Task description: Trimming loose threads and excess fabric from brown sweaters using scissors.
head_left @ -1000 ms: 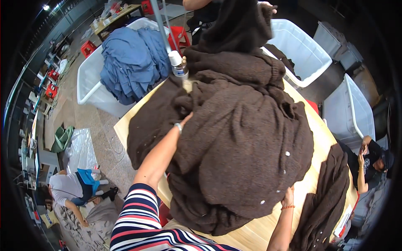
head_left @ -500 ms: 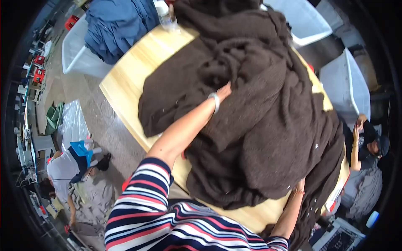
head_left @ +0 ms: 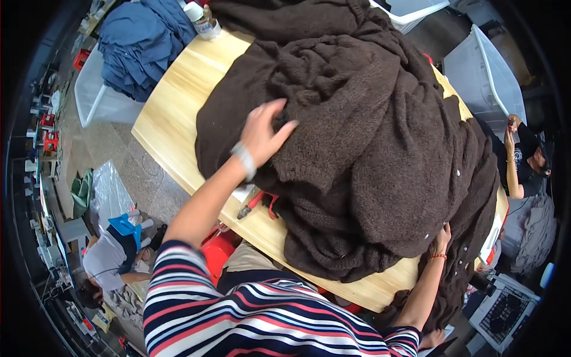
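We've got a big dark brown knit cardigan point(head_left: 380, 143) heaped over most of the wooden tabletop point(head_left: 178, 101). Our left hand point(head_left: 264, 132) lies flat on it, fingers spread; our right hand point(head_left: 441, 239) pinches its hem at the near edge. It looks soft, floppy and fairly heavy, so grabbing the hems seems best. The only bare room is along the left edge.

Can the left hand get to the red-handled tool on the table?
Probably yes. The left hand rests on the brown knit pile, and the red-handled tool lies uncovered on the table just below the wrist, nothing blocking it.
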Demonstrator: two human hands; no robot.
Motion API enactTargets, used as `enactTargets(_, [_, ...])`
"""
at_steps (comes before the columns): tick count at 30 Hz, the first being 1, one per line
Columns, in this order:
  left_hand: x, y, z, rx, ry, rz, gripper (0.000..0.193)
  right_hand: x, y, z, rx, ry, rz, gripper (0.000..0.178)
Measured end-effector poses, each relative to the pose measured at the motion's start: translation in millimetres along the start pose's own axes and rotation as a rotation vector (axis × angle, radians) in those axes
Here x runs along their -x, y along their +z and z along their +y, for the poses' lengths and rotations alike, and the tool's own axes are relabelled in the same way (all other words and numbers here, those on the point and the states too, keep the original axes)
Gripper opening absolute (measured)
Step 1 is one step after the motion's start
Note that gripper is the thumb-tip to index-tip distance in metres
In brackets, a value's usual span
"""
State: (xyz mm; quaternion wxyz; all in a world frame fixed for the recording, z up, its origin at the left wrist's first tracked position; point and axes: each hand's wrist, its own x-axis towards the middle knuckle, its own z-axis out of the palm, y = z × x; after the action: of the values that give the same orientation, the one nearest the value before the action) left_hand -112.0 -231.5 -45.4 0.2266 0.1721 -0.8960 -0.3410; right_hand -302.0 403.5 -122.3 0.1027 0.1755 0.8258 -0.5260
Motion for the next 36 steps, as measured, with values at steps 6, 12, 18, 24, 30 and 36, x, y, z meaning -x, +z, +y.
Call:
enactTargets(6, [204,-41,-26,-0.347,-0.273,-0.434,0.052,96,29,-17,-0.084,-0.270,0.193,0.036])
enactTargets(12, [248,-1,-43,-0.164,-0.338,-0.297,0.049,177,66,-62,0.048,-0.481,0.055,0.027])
enactTargets(18, [362,-73,-10,0.012,-0.431,-0.258,0.034,247,68,-105,0.153,-0.697,-0.100,0.020])
enactTargets(24, [403,-100,70,0.152,-0.637,-0.074,0.041,343,142,-109,0.178,-0.709,-0.879,0.023])
enactTargets(30, [294,-28,137,0.299,-0.172,-0.019,0.056,416,225,-125,-0.037,-0.514,-1.059,0.083])
enactTargets(36, [250,-42,143,0.519,0.160,-0.226,0.055,388,248,-165,-0.218,-0.515,-0.780,0.036])
